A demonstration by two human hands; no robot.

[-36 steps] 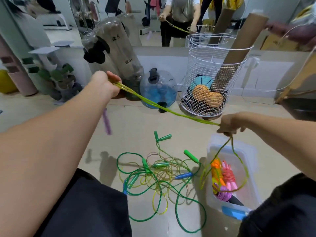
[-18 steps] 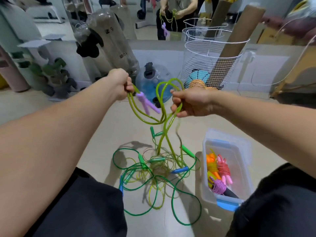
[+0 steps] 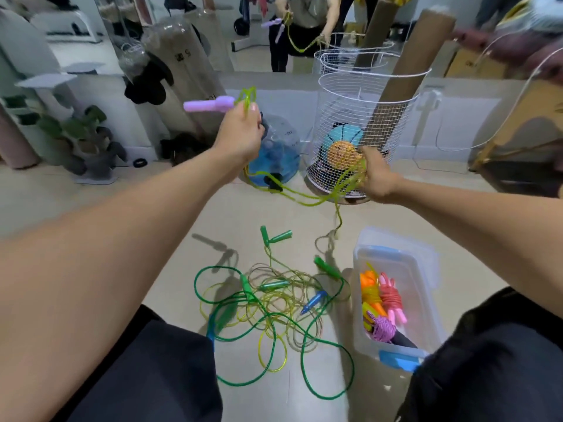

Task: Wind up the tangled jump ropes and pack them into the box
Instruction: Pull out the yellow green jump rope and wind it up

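My left hand [image 3: 240, 134] is raised and grips the folded loops of a yellow-green jump rope [image 3: 307, 199] beside its purple handle [image 3: 210, 105]. My right hand [image 3: 376, 175] holds the same rope lower, to the right. The cord sags between both hands, and one strand hangs down to the floor. A tangle of green and yellow ropes [image 3: 274, 306] with green and blue handles lies on the floor between my knees. The clear plastic box [image 3: 426, 269] at the right holds wound orange, pink and purple ropes [image 3: 380, 303].
A white wire basket [image 3: 359, 123] with balls and a cardboard tube stands behind my right hand. A blue water jug [image 3: 274, 156] sits beside it. Large bottles, plants and a mirror line the back wall.
My hands have moved apart. The left rose with the purple handle, the right dropped toward the basket, and the rope loops stretched out between them.
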